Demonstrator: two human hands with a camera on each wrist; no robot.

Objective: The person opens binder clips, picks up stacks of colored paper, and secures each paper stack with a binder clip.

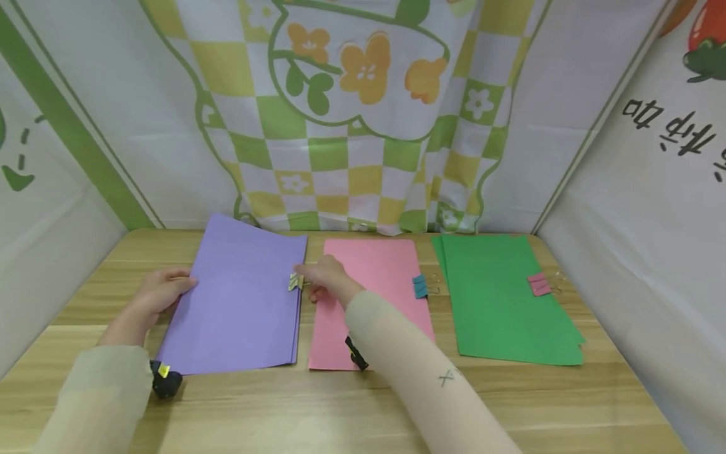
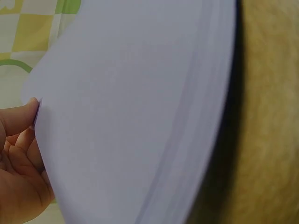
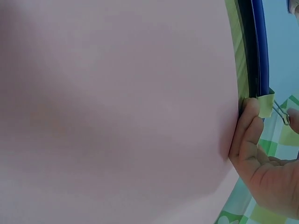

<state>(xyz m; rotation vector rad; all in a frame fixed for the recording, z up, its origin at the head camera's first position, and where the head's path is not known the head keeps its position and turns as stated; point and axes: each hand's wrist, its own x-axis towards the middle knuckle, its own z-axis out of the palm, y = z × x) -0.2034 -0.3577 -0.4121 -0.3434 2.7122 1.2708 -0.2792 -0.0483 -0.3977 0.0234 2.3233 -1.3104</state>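
Note:
A stack of purple paper [image 1: 238, 302] lies on the left of the table, its sheets slightly fanned at the right edge. My left hand [image 1: 161, 293] pinches its left edge, thumb on top; the left wrist view shows the thumb and fingers at the paper's [image 2: 121, 112] edge. On the right edge sits a yellow binder clip [image 1: 294, 282]. My right hand [image 1: 329, 277] holds this clip between thumb and fingers, over the pink paper [image 1: 368, 258]. In the right wrist view, the clip [image 3: 266, 106] grips the stack's edge and its wire handle is near the thumb.
A blue binder clip [image 1: 420, 287] is on the pink paper's right edge. Farther right, green paper [image 1: 499, 302] with uneven sheets carries a pink binder clip [image 1: 539, 284]. The wooden table [image 1: 272, 410] ends at a checked curtain [image 1: 346, 151] behind and white fabric walls at the sides.

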